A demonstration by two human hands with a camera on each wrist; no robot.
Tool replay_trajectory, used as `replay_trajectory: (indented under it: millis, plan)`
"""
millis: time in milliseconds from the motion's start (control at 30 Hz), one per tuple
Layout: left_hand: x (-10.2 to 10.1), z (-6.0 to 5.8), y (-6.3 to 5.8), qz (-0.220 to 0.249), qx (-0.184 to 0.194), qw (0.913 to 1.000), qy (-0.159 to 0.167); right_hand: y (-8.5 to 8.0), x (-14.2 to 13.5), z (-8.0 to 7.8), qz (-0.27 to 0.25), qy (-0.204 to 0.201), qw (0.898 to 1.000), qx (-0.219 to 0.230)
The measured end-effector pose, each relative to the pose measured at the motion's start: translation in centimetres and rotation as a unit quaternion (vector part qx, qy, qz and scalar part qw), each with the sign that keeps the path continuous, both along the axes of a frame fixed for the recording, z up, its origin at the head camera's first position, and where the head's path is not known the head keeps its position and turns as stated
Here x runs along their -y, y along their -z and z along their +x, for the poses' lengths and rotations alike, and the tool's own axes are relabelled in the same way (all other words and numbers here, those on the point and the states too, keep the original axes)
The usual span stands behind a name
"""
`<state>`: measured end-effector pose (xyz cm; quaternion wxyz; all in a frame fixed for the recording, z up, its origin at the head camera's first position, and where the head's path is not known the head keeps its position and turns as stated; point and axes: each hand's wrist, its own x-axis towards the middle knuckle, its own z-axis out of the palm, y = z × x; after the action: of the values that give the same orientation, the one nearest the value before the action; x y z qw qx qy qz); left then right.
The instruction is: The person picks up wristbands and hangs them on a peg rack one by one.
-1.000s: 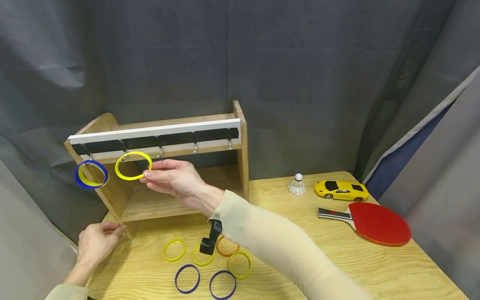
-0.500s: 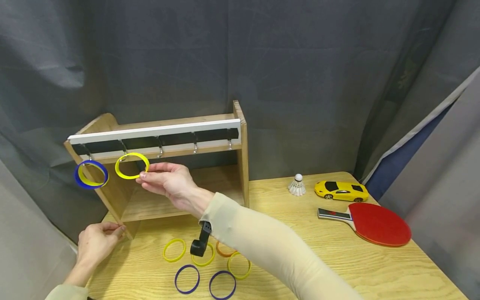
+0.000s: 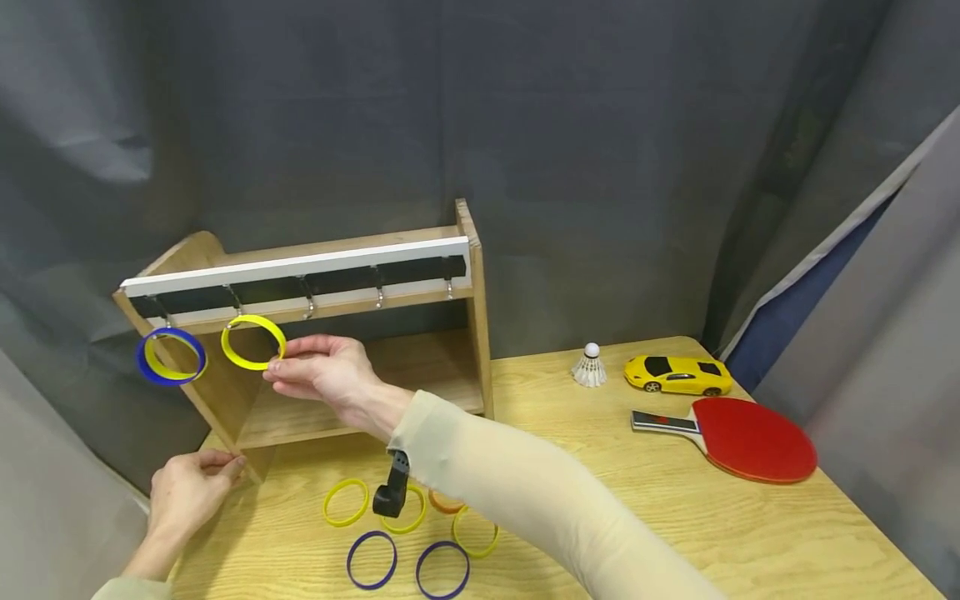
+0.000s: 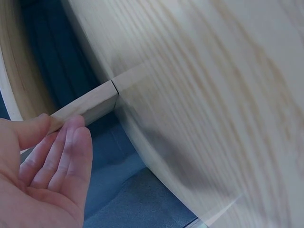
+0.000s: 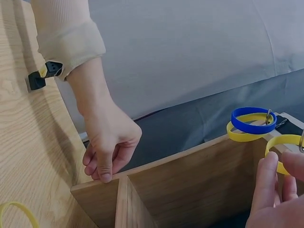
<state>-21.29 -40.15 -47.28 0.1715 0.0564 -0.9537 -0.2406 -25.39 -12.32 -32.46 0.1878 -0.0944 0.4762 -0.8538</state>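
Observation:
In the head view, my right hand point(image 3: 330, 375) pinches the right side of a yellow wristband point(image 3: 247, 364) between thumb and fingers. Its upper left part meets the second hook point(image 3: 234, 300) from the left on the wooden rack point(image 3: 420, 367). A blue wristband point(image 3: 168, 381) and another yellow one hang together from the leftmost hook. Low at the rack's left side, my left hand point(image 3: 187, 492) grips the bottom end of the side panel; the left wrist view shows the thumb and fingers point(image 4: 78, 156) at that panel's edge point(image 4: 90, 102).
Several yellow and blue wristbands point(image 3: 372, 560) and an orange one point(image 3: 446, 502), partly hidden by my right arm, lie on the table point(image 3: 570, 467). Further right are a shuttlecock point(image 3: 589, 367), a yellow toy car point(image 3: 678, 375) and a red table tennis bat point(image 3: 757, 442). Grey curtain stands behind.
My right hand has moved slightly left with the yellow wristband, which now tilts more at the second hook. The head view has shifted a little. My left hand keeps its grip on the panel.

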Motion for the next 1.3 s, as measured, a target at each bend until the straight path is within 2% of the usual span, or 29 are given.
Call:
replay_trajectory:
  millis: [333, 467, 533, 633, 767, 833, 1000, 1067, 1300]
  plan:
    - [-0.1, 0.0, 0.0, 0.002, 0.003, 1.0000, -0.009, 0.6, -0.2, -0.2, 0.024, -0.019, 0.999, -0.015]
    - [-0.2, 0.1, 0.1, 0.002, -0.001, 1.0000, -0.006, 1.6, -1.5, -0.3, 0.073, -0.040, 0.995, -0.046]
    - [-0.3, 0.1, 0.1, 0.001, -0.004, 1.0000, -0.003, 2.3, -2.6, -0.2, 0.120, -0.047, 0.989, -0.074]
    - [-0.3, 0.2, 0.1, 0.000, -0.006, 1.0000, -0.004, 3.3, -4.8, 0.4, 0.195, -0.064, 0.971, -0.122]
    - [-0.2, 0.2, 0.1, -0.001, -0.008, 0.9999, -0.010, 4.9, -8.3, 1.3, 0.274, -0.093, 0.940, -0.183]
    - [-0.2, 0.2, 0.1, 0.001, -0.008, 0.9999, -0.014, 5.9, -10.3, 1.7, 0.312, -0.105, 0.921, -0.208]
    - [-0.1, 0.2, 0.0, 0.005, -0.002, 0.9999, -0.016, 8.6, -14.9, 2.3, 0.402, -0.118, 0.866, -0.274]
    - [-0.1, 0.2, 0.0, 0.004, 0.000, 0.9999, -0.015, 9.7, -16.6, 2.4, 0.425, -0.114, 0.849, -0.292]
    - [-0.2, 0.2, 0.0, 0.004, -0.003, 0.9999, -0.009, 12.9, -21.2, 2.5, 0.477, -0.110, 0.818, -0.302]
